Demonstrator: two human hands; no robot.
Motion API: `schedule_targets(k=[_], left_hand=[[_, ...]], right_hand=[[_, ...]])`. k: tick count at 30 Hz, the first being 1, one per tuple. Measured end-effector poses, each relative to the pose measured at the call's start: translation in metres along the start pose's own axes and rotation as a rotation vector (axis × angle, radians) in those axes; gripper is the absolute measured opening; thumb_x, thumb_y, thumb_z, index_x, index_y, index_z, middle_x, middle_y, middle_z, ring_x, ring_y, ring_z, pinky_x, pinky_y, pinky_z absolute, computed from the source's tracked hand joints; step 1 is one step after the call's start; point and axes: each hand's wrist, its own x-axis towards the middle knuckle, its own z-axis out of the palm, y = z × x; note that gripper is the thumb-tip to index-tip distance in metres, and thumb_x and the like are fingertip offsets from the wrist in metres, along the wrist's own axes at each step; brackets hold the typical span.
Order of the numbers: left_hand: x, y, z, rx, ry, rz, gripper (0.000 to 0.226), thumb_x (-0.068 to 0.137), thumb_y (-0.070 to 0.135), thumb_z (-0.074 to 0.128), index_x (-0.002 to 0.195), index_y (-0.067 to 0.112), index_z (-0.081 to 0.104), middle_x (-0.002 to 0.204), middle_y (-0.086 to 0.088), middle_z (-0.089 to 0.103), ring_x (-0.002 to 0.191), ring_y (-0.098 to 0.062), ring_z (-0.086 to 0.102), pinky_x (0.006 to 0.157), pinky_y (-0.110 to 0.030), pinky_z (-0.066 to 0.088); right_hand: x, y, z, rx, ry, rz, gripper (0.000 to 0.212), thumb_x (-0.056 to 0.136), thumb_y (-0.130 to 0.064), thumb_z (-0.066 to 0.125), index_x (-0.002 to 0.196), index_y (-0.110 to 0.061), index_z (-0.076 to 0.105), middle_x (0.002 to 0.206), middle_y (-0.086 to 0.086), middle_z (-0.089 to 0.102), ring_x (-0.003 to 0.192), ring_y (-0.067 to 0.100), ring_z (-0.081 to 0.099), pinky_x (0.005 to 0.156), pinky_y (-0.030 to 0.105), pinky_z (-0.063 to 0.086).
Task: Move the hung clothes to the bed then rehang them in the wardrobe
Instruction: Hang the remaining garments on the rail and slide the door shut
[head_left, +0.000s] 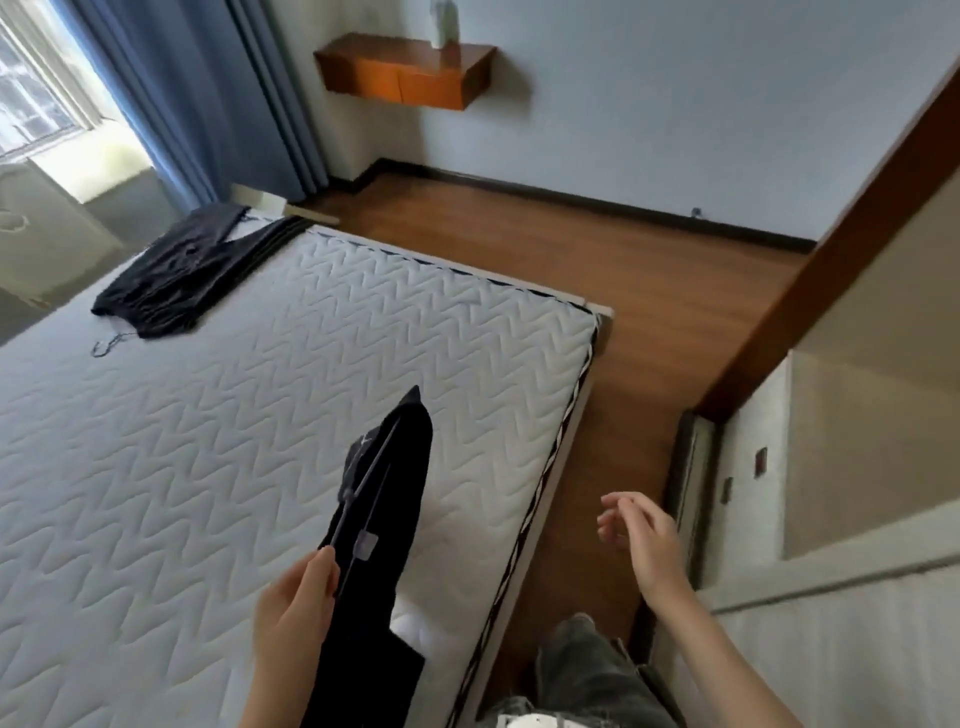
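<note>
You hold a black garment (402, 483) on a hanger (363, 491) over the bed (208, 467).
At the upper left of the frame a heap of dark clothes (166, 275) lies on the white quilted bed, near its far edge. At lower centre your left hand (291, 618) pinches the thin hanger, with the black garment draped from it above the bed; whether the cloth touches the bed is unclear. To the right, your right hand (644, 540) hangs over the wooden floor (623, 291), fingers loosely spread, holding nothing.
</note>
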Motion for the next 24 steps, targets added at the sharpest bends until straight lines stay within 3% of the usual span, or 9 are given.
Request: schedule_targets(k=[3, 7, 13, 19, 24], left_hand=[[0.023, 0.016, 0.041, 0.008, 0.026, -0.015, 0.035, 0.094, 0.019, 0.055, 0.062, 0.007, 0.048, 0.053, -0.007, 0.034, 0.051, -0.014, 0.032, 0.056, -0.029, 0.022], [0.044, 0.034, 0.088, 0.045, 0.101, -0.042, 0.037, 0.091, 0.02, 0.057, 0.067, -0.007, 0.049, 0.057, -0.011, 0.038, 0.06, -0.019, 0.036, 0.061, -0.031, 0.028], [0.069, 0.071, 0.159, 0.096, 0.053, -0.028, 0.041, 0.092, 0.023, 0.055, 0.067, -0.007, 0.041, 0.06, -0.01, 0.029, 0.055, -0.016, 0.028, 0.056, -0.03, 0.021], [0.134, 0.13, 0.269, 0.17, -0.052, 0.065, 0.039, 0.094, 0.024, 0.052, 0.059, 0.014, 0.038, 0.058, -0.007, 0.027, 0.052, -0.015, 0.026, 0.056, -0.031, 0.019], [0.227, 0.187, 0.377, 0.098, -0.138, 0.078, 0.036, 0.089, 0.028, 0.054, 0.057, 0.018, 0.041, 0.056, -0.004, 0.029, 0.052, -0.014, 0.026, 0.054, -0.03, 0.019]], right_hand=[[0.051, -0.001, -0.021, 0.018, 0.017, 0.041, 0.026, 0.101, -0.016, 0.044, 0.093, -0.008, 0.067, 0.082, 0.016, 0.067, 0.079, 0.033, 0.066, 0.073, 0.042, 0.055], [0.113, -0.021, -0.043, 0.018, -0.019, 0.059, 0.027, 0.101, -0.016, 0.043, 0.093, -0.005, 0.067, 0.082, 0.018, 0.067, 0.073, 0.026, 0.064, 0.07, 0.039, 0.053], [0.197, -0.048, -0.069, 0.055, -0.037, 0.083, 0.027, 0.1, -0.014, 0.042, 0.094, -0.002, 0.066, 0.079, 0.016, 0.066, 0.07, 0.026, 0.064, 0.067, 0.039, 0.053], [0.295, -0.063, -0.102, 0.139, 0.02, 0.176, 0.028, 0.101, -0.014, 0.041, 0.093, -0.002, 0.065, 0.079, 0.015, 0.065, 0.067, 0.023, 0.064, 0.065, 0.033, 0.054], [0.391, -0.084, -0.143, 0.156, 0.12, 0.18, 0.028, 0.102, -0.015, 0.042, 0.096, -0.002, 0.066, 0.08, 0.015, 0.066, 0.067, 0.024, 0.065, 0.063, 0.03, 0.056]])
